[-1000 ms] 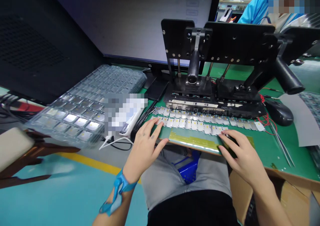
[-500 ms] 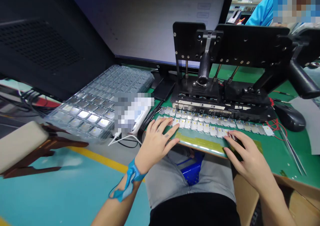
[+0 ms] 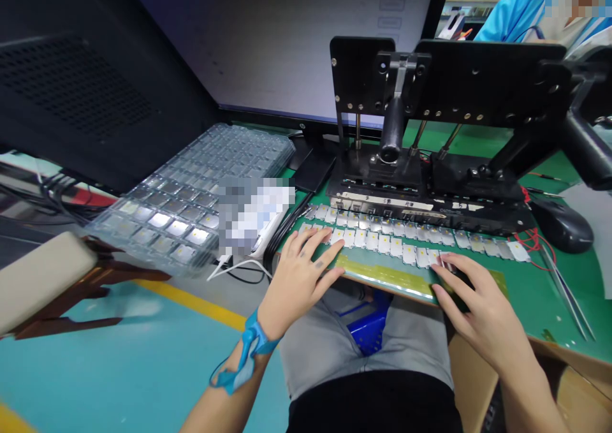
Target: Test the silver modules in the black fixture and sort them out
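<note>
The left hand, fingers spread apart, has been brought onto the row of small metal plates near the front edge of the green bench, while the right hand's fingers, curled together, stay by the row's right part.

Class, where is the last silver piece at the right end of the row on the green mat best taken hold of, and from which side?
Probably by its edges, coming from above and the right. The last silver piece lies flat on the green mat, no other piece lies on its right, and its left neighbour sits close.
</note>
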Tool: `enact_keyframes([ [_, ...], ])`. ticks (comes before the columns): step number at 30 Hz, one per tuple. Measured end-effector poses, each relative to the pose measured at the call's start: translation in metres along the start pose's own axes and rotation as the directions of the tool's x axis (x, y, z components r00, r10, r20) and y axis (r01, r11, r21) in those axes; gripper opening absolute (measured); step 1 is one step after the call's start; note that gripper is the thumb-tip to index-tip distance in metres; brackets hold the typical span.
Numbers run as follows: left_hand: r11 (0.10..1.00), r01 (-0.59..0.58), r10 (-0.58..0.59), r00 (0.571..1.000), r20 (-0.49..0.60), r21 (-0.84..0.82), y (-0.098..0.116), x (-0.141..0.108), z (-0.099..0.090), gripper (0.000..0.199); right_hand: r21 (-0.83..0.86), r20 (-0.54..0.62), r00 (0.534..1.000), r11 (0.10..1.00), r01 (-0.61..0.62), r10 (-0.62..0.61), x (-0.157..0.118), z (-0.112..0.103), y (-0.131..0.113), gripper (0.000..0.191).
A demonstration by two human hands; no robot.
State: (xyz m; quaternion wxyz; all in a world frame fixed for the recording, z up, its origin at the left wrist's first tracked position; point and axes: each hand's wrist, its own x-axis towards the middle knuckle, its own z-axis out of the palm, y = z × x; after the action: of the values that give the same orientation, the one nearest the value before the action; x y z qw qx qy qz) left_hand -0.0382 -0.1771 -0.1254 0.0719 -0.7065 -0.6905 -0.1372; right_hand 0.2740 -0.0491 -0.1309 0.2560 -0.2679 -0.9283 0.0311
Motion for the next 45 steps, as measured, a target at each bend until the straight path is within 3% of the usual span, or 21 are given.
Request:
enact_keyframes([
  [21, 1.000, 0.012, -0.012, 1.000, 0.006, 0.006, 0.0037, 0.0048, -0.0012, 0.043, 0.023, 0.021, 1.000, 1.000, -0.017, 0.016, -0.0006, -0.0021, 0.0003, 0.031],
  [37, 1.000, -0.002, 0.002, 1.000, 0.014, -0.014, 0.0058, 0.0045, 0.0002, 0.041, -0.010, -0.046, 0.998, 0.999, -0.036, 0.035, 0.0005, -0.0008, -0.0024, 0.026],
  [45, 1.000, 0.007, -0.007, 1.000, 0.008, -0.010, 0.0073, 0.0042, 0.0037, 0.042, -0.008, -0.030, 1.000, 1.000, -0.006, 0.006, 0.0053, -0.0077, -0.0035, 0.037],
])
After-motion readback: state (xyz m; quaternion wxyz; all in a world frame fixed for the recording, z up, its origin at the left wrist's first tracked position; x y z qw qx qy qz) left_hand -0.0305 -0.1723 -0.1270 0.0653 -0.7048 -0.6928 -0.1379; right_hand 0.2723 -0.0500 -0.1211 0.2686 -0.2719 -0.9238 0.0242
